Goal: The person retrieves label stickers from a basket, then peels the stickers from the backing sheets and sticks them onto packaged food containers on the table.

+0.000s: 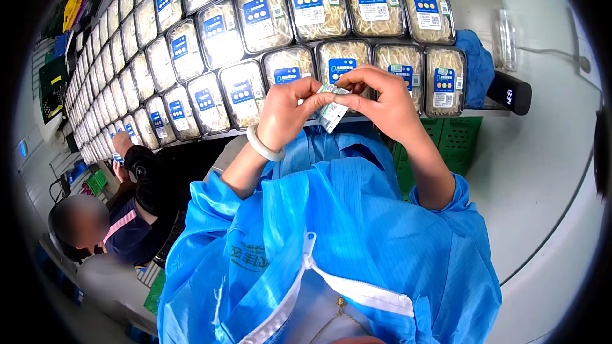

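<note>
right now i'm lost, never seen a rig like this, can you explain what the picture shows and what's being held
There is no machine here: this one picture comes from a camera on a person's head, looking down past their blue smock. The left hand, with a pale bangle on its wrist, and the right hand hold a small printed label piece between their fingers. Beyond them, rows of labelled clear packs contain pale strands, perhaps bean sprouts. By the packs' right end are a crumpled blue cloth and a dark device with a lit display. On the left, a co-worker has a hand at the packs.
</note>
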Demonstrator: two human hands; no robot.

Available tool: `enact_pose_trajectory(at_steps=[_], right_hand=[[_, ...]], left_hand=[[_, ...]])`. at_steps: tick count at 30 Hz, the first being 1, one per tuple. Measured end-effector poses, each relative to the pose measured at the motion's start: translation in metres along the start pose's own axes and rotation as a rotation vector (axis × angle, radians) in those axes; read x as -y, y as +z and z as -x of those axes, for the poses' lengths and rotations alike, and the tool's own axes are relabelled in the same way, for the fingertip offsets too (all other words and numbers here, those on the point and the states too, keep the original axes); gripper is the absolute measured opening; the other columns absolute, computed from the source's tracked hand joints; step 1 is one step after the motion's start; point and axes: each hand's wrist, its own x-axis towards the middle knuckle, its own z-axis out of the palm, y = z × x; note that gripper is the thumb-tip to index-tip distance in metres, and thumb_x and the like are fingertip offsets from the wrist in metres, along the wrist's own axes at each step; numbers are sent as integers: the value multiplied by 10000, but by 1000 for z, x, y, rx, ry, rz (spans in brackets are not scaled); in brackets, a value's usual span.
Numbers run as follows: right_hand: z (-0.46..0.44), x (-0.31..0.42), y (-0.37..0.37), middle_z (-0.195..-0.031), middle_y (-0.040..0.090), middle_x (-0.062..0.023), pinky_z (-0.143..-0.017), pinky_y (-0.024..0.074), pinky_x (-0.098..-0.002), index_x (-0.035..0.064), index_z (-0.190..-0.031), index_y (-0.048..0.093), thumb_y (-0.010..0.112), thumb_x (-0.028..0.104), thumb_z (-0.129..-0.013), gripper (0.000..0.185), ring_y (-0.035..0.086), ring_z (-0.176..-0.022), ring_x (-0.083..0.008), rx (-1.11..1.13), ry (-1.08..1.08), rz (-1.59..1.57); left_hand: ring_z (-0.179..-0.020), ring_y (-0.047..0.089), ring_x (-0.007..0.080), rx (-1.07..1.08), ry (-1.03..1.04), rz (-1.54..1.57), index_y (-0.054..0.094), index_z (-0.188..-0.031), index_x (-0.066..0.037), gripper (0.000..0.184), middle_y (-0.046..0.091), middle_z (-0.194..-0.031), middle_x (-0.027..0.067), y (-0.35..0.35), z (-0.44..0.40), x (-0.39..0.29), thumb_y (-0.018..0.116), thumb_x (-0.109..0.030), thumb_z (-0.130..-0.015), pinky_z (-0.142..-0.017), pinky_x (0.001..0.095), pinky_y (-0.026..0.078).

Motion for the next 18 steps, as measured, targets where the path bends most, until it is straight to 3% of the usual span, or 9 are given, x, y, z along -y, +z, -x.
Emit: enact_pose_trajectory(at_steps=[4,6,8,10,11,13,16,18], right_hand=[[-17,6,0,-837,661,-90,-625,499,-299,1,-936,671,763,110,-807,192,635,-695,-152,86,46,13],[-27,6,-3,-800,645,-103,-639,497,-318,0,-934,658,728,97,-825,161,637,-712,-194,119,4,34],[-39,-7,-13,-807,653,-94,-645,490,-304,1,-938,654,724,107,-839,161,630,-731,-165,-5,-35,54],[-59,-25,-44,-789,662,-27,-575,448,-267,35,-965,696,713,160,-888,148,557,-660,-84,-328,218,-9],[-70,-36,-66,-772,634,16,-538,399,-207,24,-970,699,720,124,-882,135,503,-604,-43,-502,284,-136],[-89,-62,-108,-740,605,23,-491,339,-192,-10,-962,691,734,117,-867,164,449,-571,-25,-705,286,-279],[-111,-103,-148,-685,587,25,-473,318,-188,-41,-957,693,748,119,-853,199,447,-561,-13,-776,322,-194],[-121,-115,-157,-753,668,-34,-559,424,-226,-48,-927,707,760,116,-829,198,565,-630,-71,-775,382,-150]], left_hand=[[-596,417,54,-12,41,-117,608,-790,27,265,530,-598,28,-8,-1,-8,763,-177,-859,-519,269,374],[-595,437,54,-11,1,-110,634,-822,29,229,564,-611,40,-13,-3,-11,761,-159,-857,-517,268,380],[-593,457,54,-4,-30,-103,661,-854,30,198,598,-623,52,-18,-10,-8,760,-141,-855,-516,267,386],[-632,519,40,-15,-65,-110,676,-921,28,144,673,-702,57,-24,-19,-3,719,-106,-889,-545,248,418],[-619,554,70,-71,-81,-53,682,-917,20,148,677,-702,84,-25,-23,-1,721,-119,-883,-549,262,437],[-651,601,80,-133,-105,32,690,-919,21,145,692,-719,83,-30,-34,-3,709,-120,-894,-584,258,470],[-696,601,72,-136,-127,111,683,-944,26,166,696,-763,77,-34,-52,-7,704,-134,-906,-616,252,472],[-706,595,68,-122,-145,93,680,-948,25,169,696,-775,74,-36,-65,-10,706,-137,-907,-628,250,475]])
